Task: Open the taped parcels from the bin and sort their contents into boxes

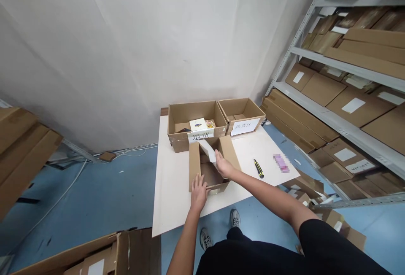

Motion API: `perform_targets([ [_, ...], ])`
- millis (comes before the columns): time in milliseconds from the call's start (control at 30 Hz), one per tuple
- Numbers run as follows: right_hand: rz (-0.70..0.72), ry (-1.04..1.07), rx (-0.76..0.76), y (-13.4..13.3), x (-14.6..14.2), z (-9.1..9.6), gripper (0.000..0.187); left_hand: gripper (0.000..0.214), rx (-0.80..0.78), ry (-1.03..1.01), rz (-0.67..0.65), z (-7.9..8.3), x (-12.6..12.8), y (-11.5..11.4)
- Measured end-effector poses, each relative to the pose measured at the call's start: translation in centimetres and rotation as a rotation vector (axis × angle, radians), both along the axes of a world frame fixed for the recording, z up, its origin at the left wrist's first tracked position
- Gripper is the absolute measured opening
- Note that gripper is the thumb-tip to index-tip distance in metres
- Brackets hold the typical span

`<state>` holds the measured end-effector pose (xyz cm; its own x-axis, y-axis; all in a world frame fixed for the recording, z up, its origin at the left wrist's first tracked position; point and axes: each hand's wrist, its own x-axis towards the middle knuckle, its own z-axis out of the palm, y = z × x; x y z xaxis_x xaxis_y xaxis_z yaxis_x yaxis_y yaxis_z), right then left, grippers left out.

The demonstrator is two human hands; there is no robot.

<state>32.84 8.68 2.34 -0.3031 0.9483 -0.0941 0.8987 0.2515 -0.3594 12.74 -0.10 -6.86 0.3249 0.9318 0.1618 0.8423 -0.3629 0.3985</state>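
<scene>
An open cardboard box (194, 161) lies on a white table (172, 190). My left hand (198, 190) rests with its fingers spread on the box's near left flap. My right hand (223, 166) reaches into the box and is closed on a white folded paper item (209, 150) that sticks up out of it.
Two open labelled cartons (183, 117) (243, 112) stand at the table's back; the left one holds small boxes. A black and yellow utility knife (258, 168) and a pink object (281, 162) lie on the right. Metal shelving (348, 127) with flat cartons rises at right. Cardboard boxes (95, 254) sit on the blue floor.
</scene>
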Motion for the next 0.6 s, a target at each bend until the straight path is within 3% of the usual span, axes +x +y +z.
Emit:
perform_targets([
  [167,0.001,0.096,0.266,0.5,2.9,6.4,0.093,0.006,0.012,0.059,0.082,0.4,-5.9,0.2],
  [233,-0.015,0.113,0.342,0.7,4.5,7.7,0.089,0.006,0.021,0.085,0.123,0.5,-8.8,0.1],
  [300,-0.031,0.1,0.37,0.8,5.9,7.5,0.086,0.006,0.029,0.116,0.16,0.6,-11.5,0.1],
  [367,-0.059,0.067,0.347,1.0,6.8,5.7,0.086,0.006,0.027,0.145,0.188,0.6,-13.9,0.2],
  [433,-0.099,0.025,0.27,1.1,7.1,2.5,0.087,0.006,0.012,0.161,0.202,0.8,-15.6,0.2],
  [533,-0.154,-0.061,0.061,0.8,6.5,-4.1,0.09,0.002,-0.05,0.164,0.205,1.4,-16.8,0.2],
  [600,-0.167,-0.14,-0.125,-0.1,5.8,-8.8,0.088,0.011,-0.099,0.158,0.21,2.3,-16.8,0.0],
])
